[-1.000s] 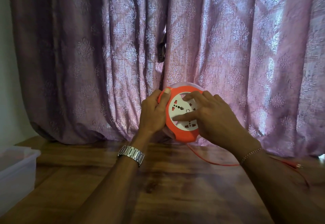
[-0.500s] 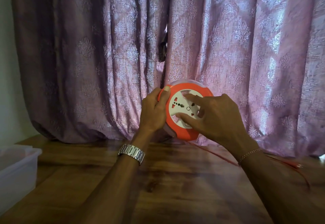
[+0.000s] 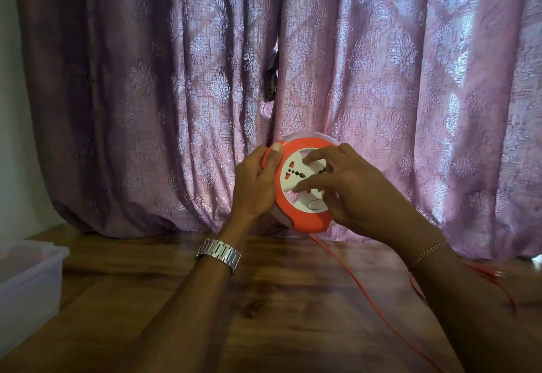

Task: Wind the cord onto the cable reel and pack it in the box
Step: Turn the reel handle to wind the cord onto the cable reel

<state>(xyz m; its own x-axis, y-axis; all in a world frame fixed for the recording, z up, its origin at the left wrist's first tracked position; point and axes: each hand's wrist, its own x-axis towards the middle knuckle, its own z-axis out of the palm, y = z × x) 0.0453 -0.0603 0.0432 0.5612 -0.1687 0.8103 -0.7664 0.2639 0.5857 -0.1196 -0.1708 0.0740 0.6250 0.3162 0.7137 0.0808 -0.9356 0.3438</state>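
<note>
I see the cable reel [image 3: 302, 188], orange with a white socket face, held upright above the counter [image 3: 264, 308], its face turned toward me. My left hand [image 3: 255, 185] grips the reel's left rim, its fingers curled behind the edge and the thumb laid over the orange front at the top. My right hand [image 3: 352, 193] rests on the face: its fingers [image 3: 315, 157] are spread, the fingertips pressing on the white socket disc while the rest of the hand covers the reel's right side. From just below those fingers the orange cord [image 3: 372, 296] drops off the reel's underside and trails across the counter under my right forearm. Well to the left of my left hand, the clear plastic box [image 3: 28, 281] sits on the counter. Behind the fingers hangs a purple patterned curtain [image 3: 146, 79].
</note>
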